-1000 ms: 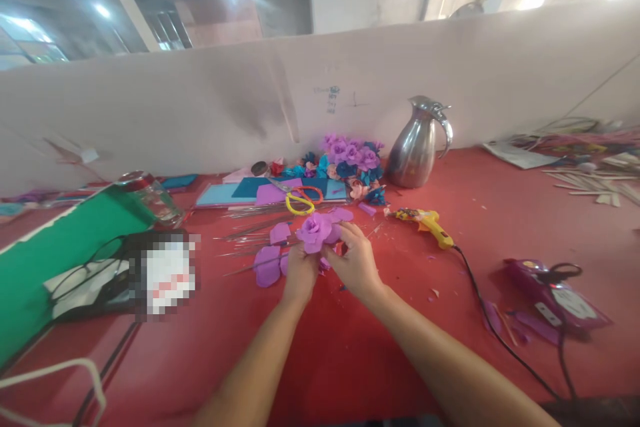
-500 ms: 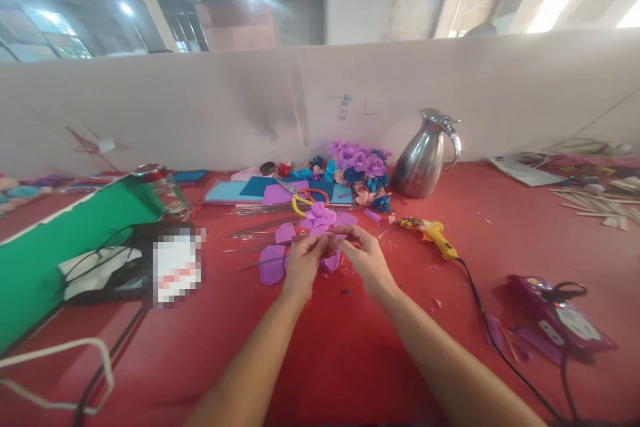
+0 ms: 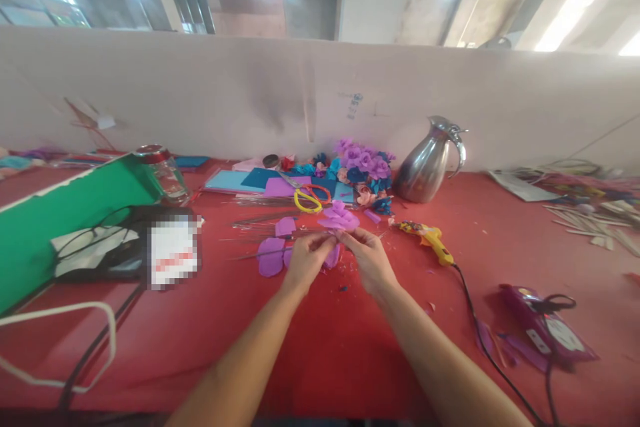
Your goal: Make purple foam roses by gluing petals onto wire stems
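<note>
Left hand (image 3: 306,259) and right hand (image 3: 369,257) are meeting at the fingertips, thumbs and fingers nearly closed, pinching the underside of a purple flower (image 3: 339,217), which is sitting just beyond them. Purple petals (image 3: 271,257) are lying leftward, a yellow glue gun (image 3: 435,243) rightward. Scissors (image 3: 297,188) are resting farther back; a metal jug (image 3: 423,167) is standing near the wall (image 3: 200,100).

Flower (image 3: 340,216): a single purple bloom, petals in layers
Heart (image 3: 339,206): smaller petals gathered and raised in the middle
Outer petals (image 3: 329,221): broad, spreading out to left and right
Pose: seen from the side, roughly upright
Hold: from below, pinched between left hand (image 3: 307,259) and right hand (image 3: 369,257)
Underside: partly hidden, details blurred
Place: middle of the scene, just far of the hands
</note>
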Demonstrator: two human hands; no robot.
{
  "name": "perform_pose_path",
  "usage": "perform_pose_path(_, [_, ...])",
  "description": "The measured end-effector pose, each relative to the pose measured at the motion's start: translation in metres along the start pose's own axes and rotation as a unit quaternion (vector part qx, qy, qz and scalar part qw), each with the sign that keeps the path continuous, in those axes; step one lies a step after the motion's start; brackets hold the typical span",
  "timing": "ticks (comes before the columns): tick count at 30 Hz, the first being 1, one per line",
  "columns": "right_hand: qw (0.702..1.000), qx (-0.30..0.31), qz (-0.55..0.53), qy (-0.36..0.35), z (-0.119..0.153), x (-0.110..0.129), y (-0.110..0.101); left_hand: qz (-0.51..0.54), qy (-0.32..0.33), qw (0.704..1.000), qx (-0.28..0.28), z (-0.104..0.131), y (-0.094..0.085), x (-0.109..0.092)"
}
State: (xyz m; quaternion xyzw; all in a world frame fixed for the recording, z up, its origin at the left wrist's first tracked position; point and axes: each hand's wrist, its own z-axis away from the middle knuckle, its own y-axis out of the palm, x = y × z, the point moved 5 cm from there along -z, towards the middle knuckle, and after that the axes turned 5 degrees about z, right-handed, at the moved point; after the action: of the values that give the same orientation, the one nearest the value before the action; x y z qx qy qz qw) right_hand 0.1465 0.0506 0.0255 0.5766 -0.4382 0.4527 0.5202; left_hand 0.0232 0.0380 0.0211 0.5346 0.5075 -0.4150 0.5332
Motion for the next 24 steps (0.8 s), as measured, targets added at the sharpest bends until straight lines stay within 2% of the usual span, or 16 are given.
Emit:
perform_pose_path(3, [0.999,-0.03,0.04,-0.007,0.001,0.004,-0.002,-0.009,0.057,0.996,-0.075,0.0,-0.009,-0.009])
perform_pose_path(5, [0.997,-0.037,0.065,-0.005,0.002,0.004,-0.002,-0.011,0.081,0.993,-0.087,0.002,-0.01,-0.012])
perform_pose_path(10, [0.993,-0.042,0.106,-0.038,0.003,0.001,-0.001,0.008,0.071,0.994,-0.08,0.002,-0.007,-0.011])
perform_pose_path(15, [0.977,-0.041,0.189,-0.089,0.008,0.005,0.003,0.061,0.048,0.994,-0.076,0.0,-0.007,-0.006])
perform_pose_path(24, [0.936,-0.094,0.283,-0.189,0.016,0.019,0.002,0.076,0.094,0.992,-0.031,0.001,-0.009,-0.018])
